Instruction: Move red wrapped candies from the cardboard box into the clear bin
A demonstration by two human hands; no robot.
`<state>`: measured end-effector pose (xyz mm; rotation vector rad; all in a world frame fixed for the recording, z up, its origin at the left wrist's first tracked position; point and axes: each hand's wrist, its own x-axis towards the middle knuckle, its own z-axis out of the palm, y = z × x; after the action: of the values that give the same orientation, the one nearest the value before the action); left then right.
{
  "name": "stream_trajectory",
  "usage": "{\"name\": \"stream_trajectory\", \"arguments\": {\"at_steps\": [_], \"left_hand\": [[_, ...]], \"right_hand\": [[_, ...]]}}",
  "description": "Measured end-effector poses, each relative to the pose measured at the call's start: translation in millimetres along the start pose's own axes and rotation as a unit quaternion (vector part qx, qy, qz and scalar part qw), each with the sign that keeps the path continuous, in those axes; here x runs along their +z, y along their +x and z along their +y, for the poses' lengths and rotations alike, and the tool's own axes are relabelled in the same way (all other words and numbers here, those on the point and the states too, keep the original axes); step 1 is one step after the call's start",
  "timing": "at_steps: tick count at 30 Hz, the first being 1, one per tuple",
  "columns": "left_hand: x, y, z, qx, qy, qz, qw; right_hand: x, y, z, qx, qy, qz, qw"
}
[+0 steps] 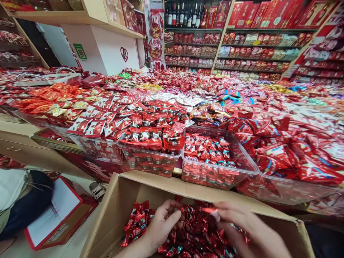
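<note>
Both my hands are down inside an open cardboard box (107,211) of small red wrapped candies (138,218). My left hand (162,224) has its fingers curled, with the thumb against the fingertips. Whether a candy is between them I cannot make out. To its right, my right hand (245,227) is smeared by motion, its thumb and fingers closed on one red wrapped candy (211,211) above the heap. The candies beneath have red wrappers with some teal and white print. Part of the heap is hidden behind my hands.
Beyond the box stand clear plastic bins: one of similar small candies (206,148), one of dark-centred red packets (150,136). Larger red packets (279,154) lie right. Bottle shelves (185,16) line the back. At left are a person's leg (29,200) and another carton (64,211).
</note>
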<state>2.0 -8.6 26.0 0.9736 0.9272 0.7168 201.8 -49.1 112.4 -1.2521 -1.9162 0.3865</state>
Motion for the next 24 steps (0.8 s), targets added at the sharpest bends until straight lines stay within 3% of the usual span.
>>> {"name": "stream_trajectory", "arguments": {"at_steps": [3, 5, 10, 13, 16, 24], "left_hand": [[-2.1, 3.6, -4.5, -0.018, 0.013, 0.003, 1.0], [-2.8, 5.7, -6.2, -0.007, 0.026, 0.006, 1.0], [-9.9, 8.0, -9.4, -0.004, 0.048, 0.015, 0.999], [-16.8, 10.6, -15.4, 0.003, 0.06, 0.017, 0.998], [-20.9, 14.9, -21.9, 0.01, 0.069, 0.012, 0.997], [-19.9, 21.6, -29.5, -0.012, 0.087, 0.018, 0.996]], "right_hand": [[-41.3, 50.9, 1.7, -0.044, -0.109, 0.056, 0.991], [-52.2, 85.9, 12.6, -0.039, -0.149, 0.04, 0.987], [-37.5, 144.6, 43.0, 0.068, -0.145, -0.21, 0.965], [-25.6, 155.4, 49.1, 0.098, -0.089, -0.301, 0.945], [-22.3, 156.8, 50.1, 0.122, -0.049, -0.345, 0.929], [-23.9, 155.2, 55.5, 0.174, 0.008, -0.366, 0.914]]}}
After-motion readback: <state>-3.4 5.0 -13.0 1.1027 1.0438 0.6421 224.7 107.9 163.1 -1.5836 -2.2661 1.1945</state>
